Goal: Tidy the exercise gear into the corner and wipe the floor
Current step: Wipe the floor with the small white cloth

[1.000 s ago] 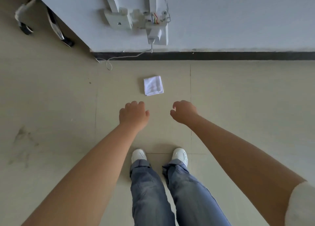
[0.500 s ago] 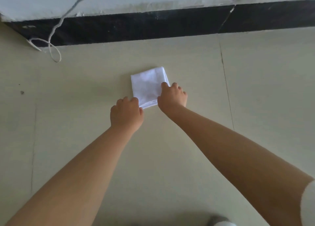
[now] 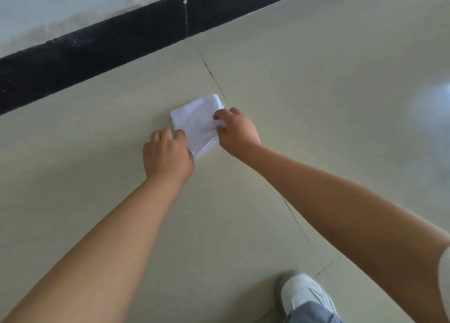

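A person bent over a pale tiled floor (image 3: 316, 83) near a black skirting board (image 3: 97, 47), where a folded white cloth (image 3: 194, 122) lay flat. The right hand (image 3: 237, 132) pinched the cloth's right edge, and the left hand (image 3: 168, 157), fingers curled, touched its lower left corner. No exercise gear was in view, and the wiping seemed only about to begin.

Both forearms are bare. A white sleeve (image 3: 445, 274) edges the right arm. Below: a white sneaker (image 3: 304, 296) and a blue denim trouser leg (image 3: 314, 314).
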